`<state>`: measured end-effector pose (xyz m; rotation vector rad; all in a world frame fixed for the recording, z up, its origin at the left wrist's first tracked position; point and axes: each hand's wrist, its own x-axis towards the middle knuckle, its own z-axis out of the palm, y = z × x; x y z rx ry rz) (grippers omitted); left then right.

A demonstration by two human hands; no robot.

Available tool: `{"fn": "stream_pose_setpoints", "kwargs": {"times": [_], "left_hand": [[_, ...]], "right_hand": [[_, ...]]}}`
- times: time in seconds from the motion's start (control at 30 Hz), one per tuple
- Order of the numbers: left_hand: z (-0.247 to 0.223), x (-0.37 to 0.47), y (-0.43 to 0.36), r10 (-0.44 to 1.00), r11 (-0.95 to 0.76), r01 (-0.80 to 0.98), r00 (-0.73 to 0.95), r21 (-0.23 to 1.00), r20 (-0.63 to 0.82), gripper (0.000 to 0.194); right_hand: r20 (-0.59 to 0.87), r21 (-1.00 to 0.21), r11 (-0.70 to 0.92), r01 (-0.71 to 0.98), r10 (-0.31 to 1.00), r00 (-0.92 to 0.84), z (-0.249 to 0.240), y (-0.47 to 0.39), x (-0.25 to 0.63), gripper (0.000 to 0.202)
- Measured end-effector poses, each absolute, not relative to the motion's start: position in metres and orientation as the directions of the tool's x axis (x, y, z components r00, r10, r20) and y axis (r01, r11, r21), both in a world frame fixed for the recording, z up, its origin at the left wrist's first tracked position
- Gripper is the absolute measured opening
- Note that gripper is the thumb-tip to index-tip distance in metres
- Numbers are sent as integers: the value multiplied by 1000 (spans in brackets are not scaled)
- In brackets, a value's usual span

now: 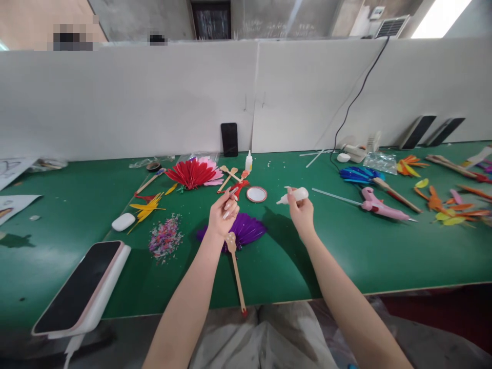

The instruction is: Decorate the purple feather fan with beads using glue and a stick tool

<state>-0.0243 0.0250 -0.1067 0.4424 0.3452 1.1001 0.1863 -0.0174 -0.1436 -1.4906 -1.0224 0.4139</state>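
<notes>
My right hand (302,207) is closed round a small white glue bottle (298,196), its nozzle pointing left above the green table. My left hand (224,212) is pinched together over the purple feather fan (248,230); a small thing shows at its fingertips, too small to name. Below the left hand, a wooden spoon-shaped stick (236,271) lies with its holed head on the purple feathers and its red-tipped end at the table's front edge. Between my hands and a little farther back sits a round white dish with a red rim (257,194).
A red feather fan (191,175), yellow feathers (148,207) and confetti (166,237) lie left. A phone on a power bank (80,287) rests front left. Right are a pink glue gun (384,209), blue feathers (359,175) and orange pieces (436,202). A white partition (154,102) stands behind.
</notes>
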Motion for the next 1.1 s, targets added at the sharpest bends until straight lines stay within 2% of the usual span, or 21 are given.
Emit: {"fn": "stream_pose_setpoints", "kwargs": {"times": [0.1,0.17,0.23,0.33,0.43,0.5,0.6,0.7,0.8,0.9,0.97,1.1], "left_hand": [[-108,-25,26,910,377,-773,413,510,-46,37],[-109,-25,27,910,377,-772,413,513,-47,35],[-109,-26,27,907,382,-767,418,516,-50,36],[-110,-26,27,902,391,-760,430,519,-50,37],[-110,-24,26,897,401,-749,439,528,-58,38],[-110,-23,26,891,415,-733,447,539,-78,37],[-110,-22,25,881,437,-711,463,550,-101,37],[-109,-23,25,884,430,-714,457,553,-97,37],[-108,-24,25,894,410,-727,440,551,-84,37],[-108,-23,25,899,400,-734,432,549,-77,39],[-108,-23,24,897,404,-734,436,547,-76,39],[-108,-23,23,896,407,-734,437,544,-80,39]], "right_hand": [[326,-889,19,457,728,603,-140,-19,191,48],[387,-865,40,501,688,614,-138,-18,191,43],[403,-893,155,422,690,601,-136,-17,189,39],[402,-914,350,204,718,568,-133,-18,185,34],[506,-844,500,191,627,592,-135,-19,182,31],[524,-847,459,269,630,573,-140,-17,180,28],[455,-884,309,352,747,485,-150,-14,175,26],[443,-885,295,360,768,461,-153,-14,169,25],[491,-868,350,352,709,506,-144,-19,167,26],[585,-803,495,333,544,601,-137,-22,172,26],[596,-789,504,350,492,635,-137,-20,176,28],[476,-857,236,458,701,531,-149,-12,181,34]]}}
